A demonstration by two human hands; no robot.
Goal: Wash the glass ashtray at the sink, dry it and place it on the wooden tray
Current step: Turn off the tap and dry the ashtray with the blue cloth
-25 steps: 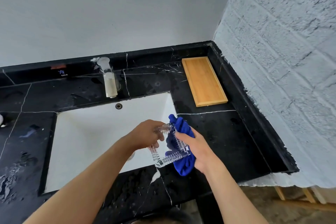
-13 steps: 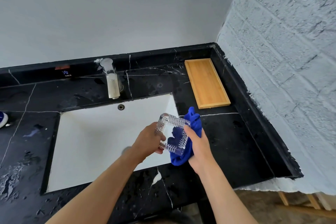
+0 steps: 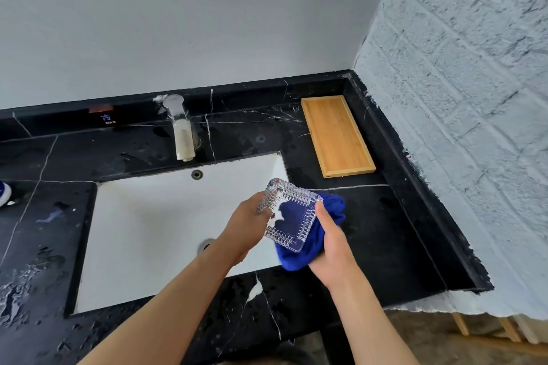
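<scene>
A square cut-glass ashtray is held tilted above the right end of the white sink. My left hand grips its left edge. My right hand holds a blue cloth bunched against the ashtray's right side and underside, thumb on the rim. The cloth shows through the glass. A wooden tray lies bare on the black marble counter at the back right, near the corner.
A faucet stands behind the sink with a COLD label to its left. A white brick wall borders the counter on the right. Water drops lie on the counter's left part. A blue-and-white object peeks in at the left edge.
Both hands have lifted the ashtray and cloth a little higher and turned the ashtray, so its open face now tilts more toward me. The cloth shifted from inside to beneath it.
</scene>
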